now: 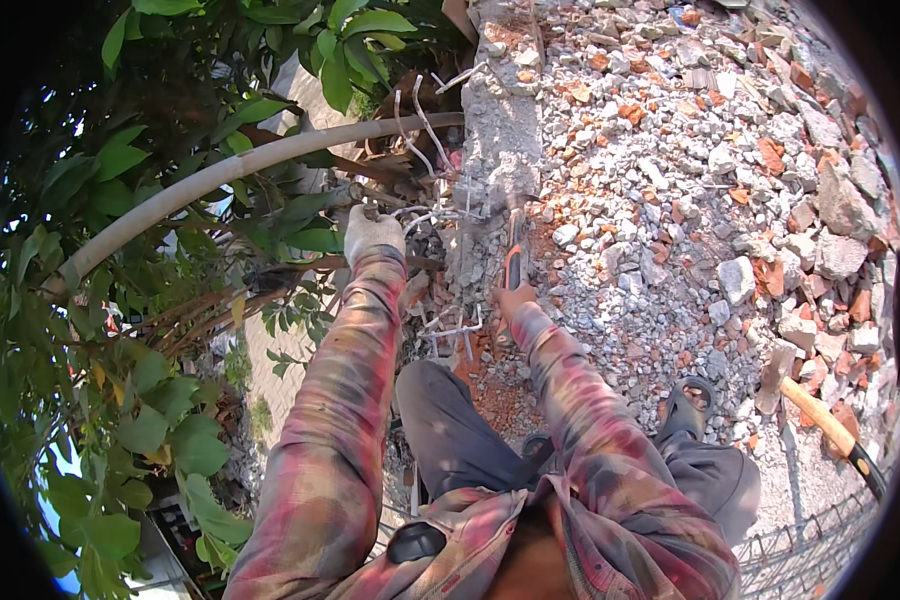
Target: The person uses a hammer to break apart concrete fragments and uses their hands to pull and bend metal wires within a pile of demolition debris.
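My left hand [375,231], in a pale knit work glove, is closed at the end of a bent steel rebar [420,216] that sticks out from the broken concrete edge. The fingers' far side is hidden. My bare right hand [514,298] grips the orange and black handle of a hammer [513,264]. Its head lies farther ahead over the broken concrete beam [501,146] and is blurred. More rebar stubs [454,330] poke out between my hands and my knee.
Broken concrete and brick rubble [667,217] covers the right side. A wooden-handled sledgehammer [817,412] lies at the lower right, near wire mesh [810,536]. A curved pipe [255,161] and leafy branches [172,420] crowd the left, beyond the edge, with paving [277,390] below.
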The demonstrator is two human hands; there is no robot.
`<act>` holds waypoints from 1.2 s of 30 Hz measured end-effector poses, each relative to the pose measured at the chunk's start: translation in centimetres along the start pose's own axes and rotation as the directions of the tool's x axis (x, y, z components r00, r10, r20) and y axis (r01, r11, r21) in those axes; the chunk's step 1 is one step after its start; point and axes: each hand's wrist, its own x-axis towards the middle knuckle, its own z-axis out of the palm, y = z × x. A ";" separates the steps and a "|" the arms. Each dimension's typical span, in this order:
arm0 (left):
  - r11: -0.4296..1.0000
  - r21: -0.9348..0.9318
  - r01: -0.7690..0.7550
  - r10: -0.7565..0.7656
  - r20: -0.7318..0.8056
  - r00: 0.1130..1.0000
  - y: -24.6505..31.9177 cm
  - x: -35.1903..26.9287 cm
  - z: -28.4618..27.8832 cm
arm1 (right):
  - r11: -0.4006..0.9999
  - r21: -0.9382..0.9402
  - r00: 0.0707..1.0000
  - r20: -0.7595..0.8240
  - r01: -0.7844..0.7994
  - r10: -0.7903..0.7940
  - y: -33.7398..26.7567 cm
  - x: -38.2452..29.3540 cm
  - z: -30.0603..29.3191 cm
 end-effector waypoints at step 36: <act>0.994 -0.101 -0.034 0.025 -0.081 0.996 -0.5 0.5 0.9 | 0.968 -0.201 0.974 0.140 -0.149 0.179 1.7 2.3 0.0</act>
